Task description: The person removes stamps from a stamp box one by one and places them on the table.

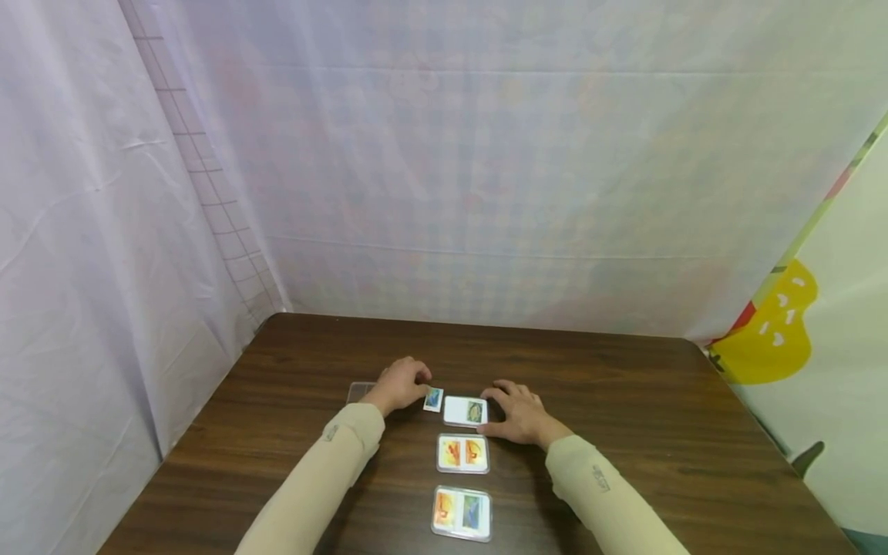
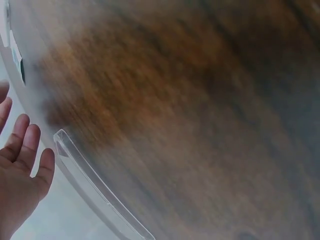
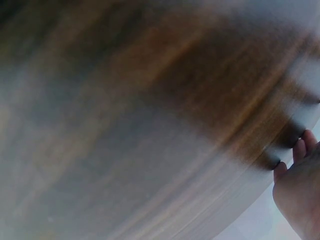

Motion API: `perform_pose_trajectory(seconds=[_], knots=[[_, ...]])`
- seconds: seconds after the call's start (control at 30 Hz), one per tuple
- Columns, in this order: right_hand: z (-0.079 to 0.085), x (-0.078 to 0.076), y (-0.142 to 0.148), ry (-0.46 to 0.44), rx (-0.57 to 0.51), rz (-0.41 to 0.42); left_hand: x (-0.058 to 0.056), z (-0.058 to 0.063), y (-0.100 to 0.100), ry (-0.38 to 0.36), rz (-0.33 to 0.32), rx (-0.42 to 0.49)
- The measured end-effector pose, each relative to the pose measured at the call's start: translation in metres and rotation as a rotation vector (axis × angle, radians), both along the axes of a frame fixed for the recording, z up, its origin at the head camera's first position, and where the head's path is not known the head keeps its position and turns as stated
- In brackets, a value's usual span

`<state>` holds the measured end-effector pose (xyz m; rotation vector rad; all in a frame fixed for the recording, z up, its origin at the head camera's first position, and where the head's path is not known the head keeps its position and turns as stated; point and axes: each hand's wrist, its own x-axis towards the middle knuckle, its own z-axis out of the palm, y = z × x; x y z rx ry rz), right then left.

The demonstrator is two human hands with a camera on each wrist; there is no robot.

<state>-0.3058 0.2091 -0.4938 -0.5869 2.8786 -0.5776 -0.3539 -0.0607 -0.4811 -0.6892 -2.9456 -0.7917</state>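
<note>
Past the nearest clear case (image 1: 461,513), a blue-picture card (image 1: 433,398), likely light, bendable and best edge-held, is pinched by the left hand (image 1: 398,385) beside a half-filled case (image 1: 457,411) touched by the spread right hand (image 1: 520,414).

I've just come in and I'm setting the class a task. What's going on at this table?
A person in pale sleeves is working with small pictures and clear cases on a dark wooden table. The left hand is at a loose little picture. The right hand is at the right end of the farthest filled case, which shows one picture beside a blank half. The middle case and nearest case each show two pictures.
</note>
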Motion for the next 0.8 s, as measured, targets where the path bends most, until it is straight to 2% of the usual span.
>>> perform_pose_trajectory(seconds=[0.43, 0.8], knots=[[-0.001, -0.002, 0.001, 0.001, 0.003, -0.01, 0.006, 0.004, 0.006, -0.01, -0.047, 0.059], [-0.001, -0.002, 0.0, 0.001, 0.001, -0.02, 0.009, 0.002, 0.02, -0.01, -0.105, 0.12]])
